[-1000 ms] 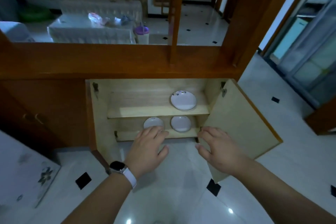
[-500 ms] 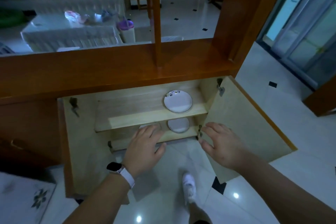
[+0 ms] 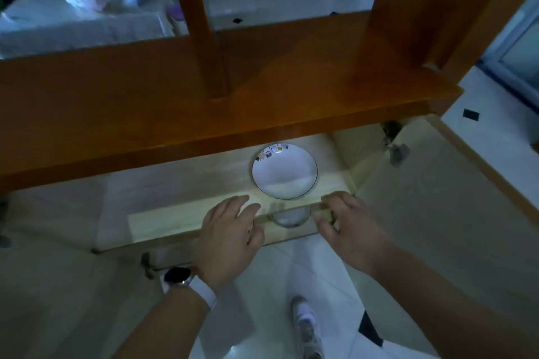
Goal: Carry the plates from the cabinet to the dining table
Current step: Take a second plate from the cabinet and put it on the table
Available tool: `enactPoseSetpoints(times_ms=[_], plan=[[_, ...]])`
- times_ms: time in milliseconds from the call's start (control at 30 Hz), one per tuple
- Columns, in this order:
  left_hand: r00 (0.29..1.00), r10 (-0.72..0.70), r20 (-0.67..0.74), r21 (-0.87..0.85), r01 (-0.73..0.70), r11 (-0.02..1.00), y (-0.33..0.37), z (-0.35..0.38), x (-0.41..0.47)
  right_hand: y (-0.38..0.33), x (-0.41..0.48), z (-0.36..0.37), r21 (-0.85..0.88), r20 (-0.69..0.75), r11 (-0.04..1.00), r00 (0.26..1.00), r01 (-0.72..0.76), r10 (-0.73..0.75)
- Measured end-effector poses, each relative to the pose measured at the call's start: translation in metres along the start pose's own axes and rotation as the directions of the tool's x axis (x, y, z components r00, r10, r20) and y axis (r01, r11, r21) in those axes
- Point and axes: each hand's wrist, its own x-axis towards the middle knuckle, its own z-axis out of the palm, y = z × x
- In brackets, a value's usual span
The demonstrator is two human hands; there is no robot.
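A white plate (image 3: 284, 173) with a dark rim and small pictures on its far edge lies on the upper shelf (image 3: 186, 221) of the open cabinet. Under that shelf a second white plate (image 3: 289, 217) shows only in part. My left hand (image 3: 230, 230) hovers with straight fingers at the shelf's front edge, just left of the upper plate. My right hand (image 3: 347, 224) does the same just right of it. Neither hand holds anything. A watch sits on my left wrist.
Both cabinet doors stand open: the left door (image 3: 58, 285) and the right door (image 3: 431, 213). The wooden counter top (image 3: 175, 102) overhangs the shelves, with posts rising from it. My white shoe (image 3: 306, 326) stands on the glossy tiled floor. A white-covered table (image 3: 81, 23) lies beyond the divider.
I have stepped closer and the view now looks steeply down. Both hands rose from the lower shelf level to the upper shelf's front edge. The lower left plate is out of sight.
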Motion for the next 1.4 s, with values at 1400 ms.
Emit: enactPoseSetpoints(times_ms=[1400], plan=[[0.822,-0.554,0.134,-0.71,0.47,0.525,-0.071,0.217,0.142,0.108,0.182,0.166,0.769,0.163,0.524,0.905,-0.366,0.394]])
